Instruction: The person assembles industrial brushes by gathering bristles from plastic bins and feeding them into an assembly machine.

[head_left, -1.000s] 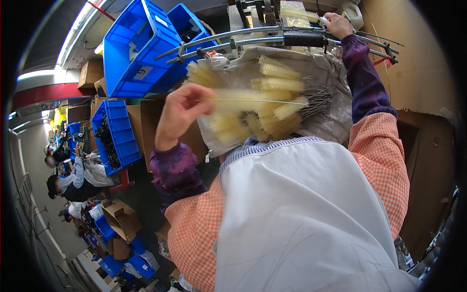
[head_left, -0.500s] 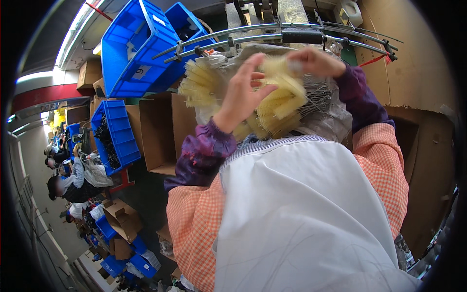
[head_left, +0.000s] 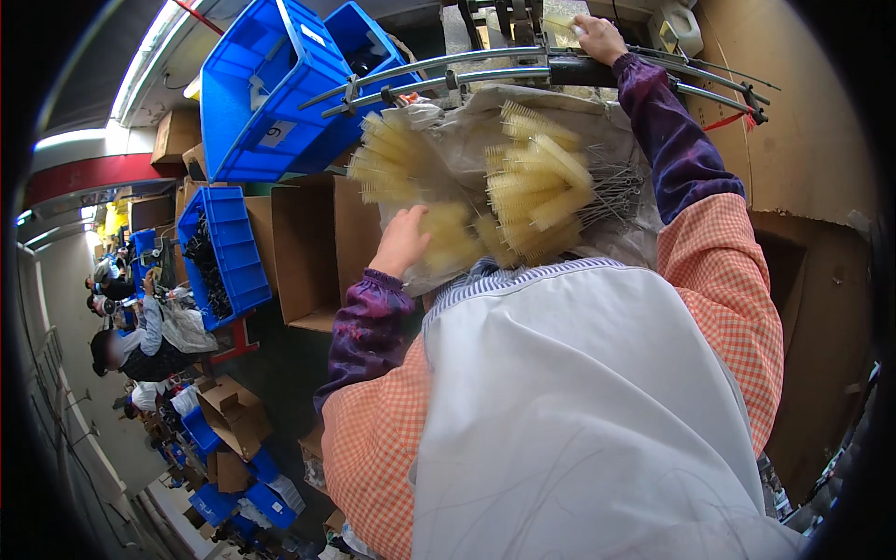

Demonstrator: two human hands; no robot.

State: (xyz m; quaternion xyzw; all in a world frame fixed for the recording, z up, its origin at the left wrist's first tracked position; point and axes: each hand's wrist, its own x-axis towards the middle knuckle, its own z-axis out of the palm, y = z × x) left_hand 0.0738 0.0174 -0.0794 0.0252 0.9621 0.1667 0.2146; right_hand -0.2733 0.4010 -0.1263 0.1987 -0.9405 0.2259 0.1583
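My right hand (head_left: 600, 40) is stretched out beyond the curved metal rails, its fingers closed on a small pale-yellow bristle brush (head_left: 560, 21). Close to me on the left, my left hand (head_left: 402, 243) has its fingers curled at a blurred yellow wire-stemmed brush (head_left: 450, 233), which it seems to grip. Between my arms lies a pile of such brushes (head_left: 534, 187), their thin wire stems (head_left: 611, 194) pointing right. Another fanned-out bunch of brushes (head_left: 385, 157) sits to the left. A greyish plastic sheet (head_left: 457, 140) lies under them.
Curved metal rails (head_left: 495, 77) cross the far side of the work surface. Blue bins (head_left: 245, 121) stand at far left, with an open cardboard box (head_left: 306, 247) nearer. Large cardboard (head_left: 775, 121) lines the right. Another person (head_left: 140, 350) is at work on the left.
My hands, together over the brushes before, have parted. The right has reached away past the rails with a brush; the left has come down and leftward to the brushes there.
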